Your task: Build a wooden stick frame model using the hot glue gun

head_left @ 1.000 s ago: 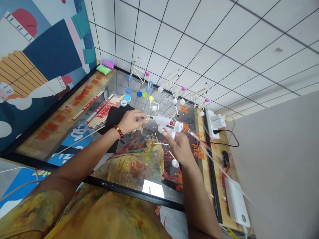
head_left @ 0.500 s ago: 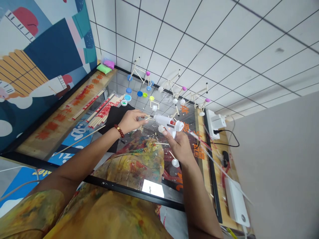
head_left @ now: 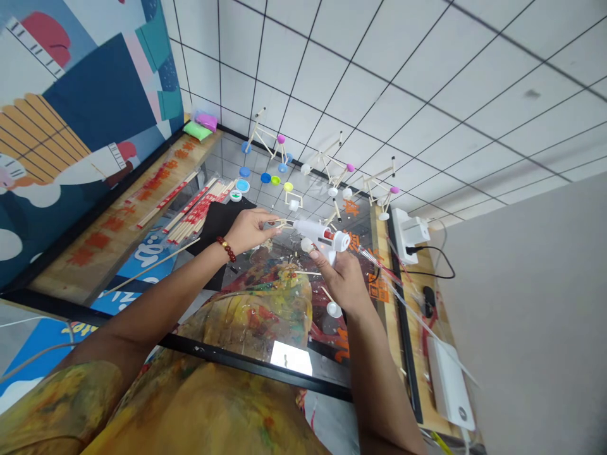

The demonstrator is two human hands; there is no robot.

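Observation:
My right hand (head_left: 345,275) is closed round the handle of a white glue gun (head_left: 315,234), which points left with a red part showing near its back end. In a pinch between thumb and fingers, my left hand (head_left: 253,230) holds small pale wooden sticks (head_left: 283,223) right at the glue gun's nozzle. Whether the nozzle touches the sticks I cannot tell. Below the gun, a short stick with a white round piece (head_left: 334,309) lies on the glass tabletop (head_left: 256,328). Close behind the gun is a small stick frame with a white round piece (head_left: 293,205).
Several stick models with coloured round pieces (head_left: 327,167) stand along the back. Bundled sticks in red-marked wrap (head_left: 194,212) and black sheet (head_left: 222,221) lie left. A power strip (head_left: 410,230) with a black cord sits right. Bags of green clay (head_left: 196,131) lie back left.
Almost nothing differs. The glue gun has shifted very slightly to the right of the sticks; both hands keep their hold.

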